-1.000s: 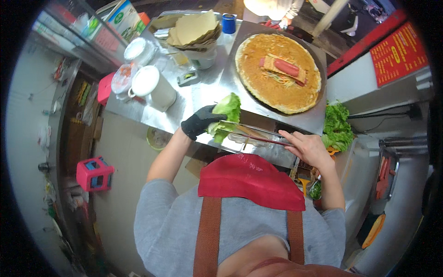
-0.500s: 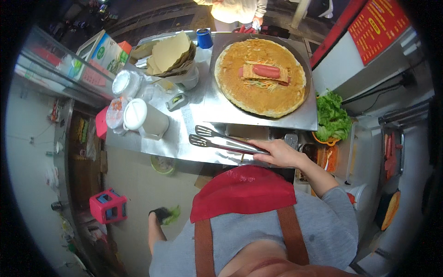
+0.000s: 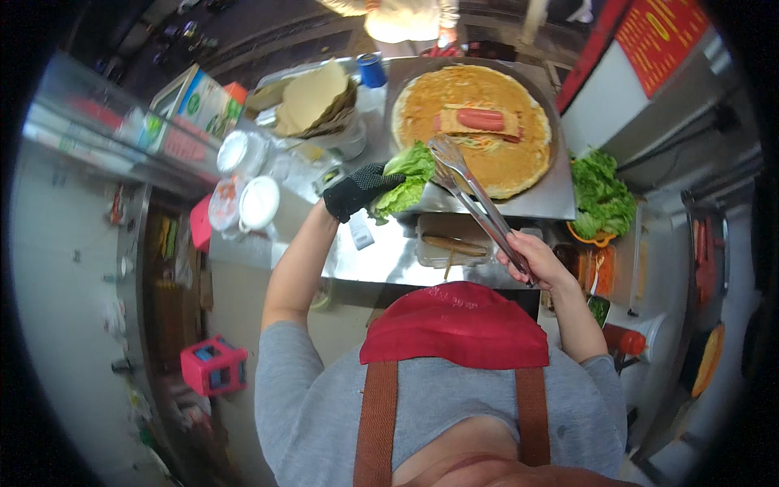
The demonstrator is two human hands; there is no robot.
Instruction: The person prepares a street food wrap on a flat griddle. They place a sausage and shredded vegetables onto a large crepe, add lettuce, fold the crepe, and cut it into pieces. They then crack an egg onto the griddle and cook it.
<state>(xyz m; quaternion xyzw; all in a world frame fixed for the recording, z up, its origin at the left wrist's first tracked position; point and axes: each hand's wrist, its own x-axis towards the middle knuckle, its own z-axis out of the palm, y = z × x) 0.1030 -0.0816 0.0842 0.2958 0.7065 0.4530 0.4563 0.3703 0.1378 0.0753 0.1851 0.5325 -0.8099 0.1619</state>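
My left hand (image 3: 354, 193), in a black dotted glove, is closed round a green lettuce leaf (image 3: 414, 172) just left of the griddle plate's front edge. Bare, my right hand (image 3: 537, 260) grips metal tongs (image 3: 487, 213) by the handle end; their slotted heads are beside the lettuce, over the near left edge of a large round pancake (image 3: 507, 173). On that pancake lie a split red sausage (image 3: 480, 119), a flat crisp piece (image 3: 506, 123) under it, and shredded vegetables (image 3: 480, 144).
More lettuce (image 3: 602, 199) fills an orange basket at the right, near a tub of shredded carrot (image 3: 601, 268). White lidded containers (image 3: 259, 202), paper bags (image 3: 315, 99) and a blue can (image 3: 372, 71) stand on the left. Another person (image 3: 403, 20) stands beyond the counter.
My left hand has come up from low beside my body to the counter, bringing the lettuce. My right hand has swung the tongs from pointing left to pointing up toward the pancake.
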